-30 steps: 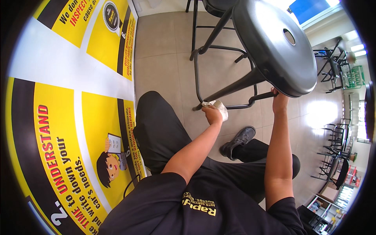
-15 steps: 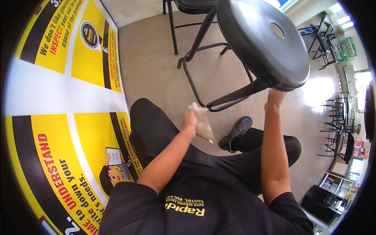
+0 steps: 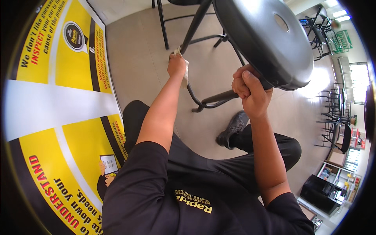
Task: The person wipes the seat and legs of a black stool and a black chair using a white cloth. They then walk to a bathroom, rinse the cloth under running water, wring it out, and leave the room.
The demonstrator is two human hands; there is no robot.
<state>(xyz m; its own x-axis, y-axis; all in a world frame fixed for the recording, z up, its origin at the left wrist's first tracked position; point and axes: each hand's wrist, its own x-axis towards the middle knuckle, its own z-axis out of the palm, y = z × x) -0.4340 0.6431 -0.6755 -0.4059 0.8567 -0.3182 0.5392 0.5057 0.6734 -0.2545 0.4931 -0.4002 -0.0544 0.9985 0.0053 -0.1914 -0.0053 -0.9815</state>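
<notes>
The left hand (image 3: 177, 65), left of the upper centre, is closed around a pale cloth (image 3: 185, 74) at a leg of the black stool (image 3: 260, 45). The right hand (image 3: 252, 88), right of centre, is curled tightly around another leg just beneath the seat. The stool fills the upper middle and upper right of the frame, tilted, its round seat showing an oval hole. Below it, near the centre, is a dark shoe (image 3: 236, 127) on the tiled floor (image 3: 135, 51). Yellow panels (image 3: 88, 150) cover the left side; black chairs (image 3: 344, 138) stand far right.
</notes>
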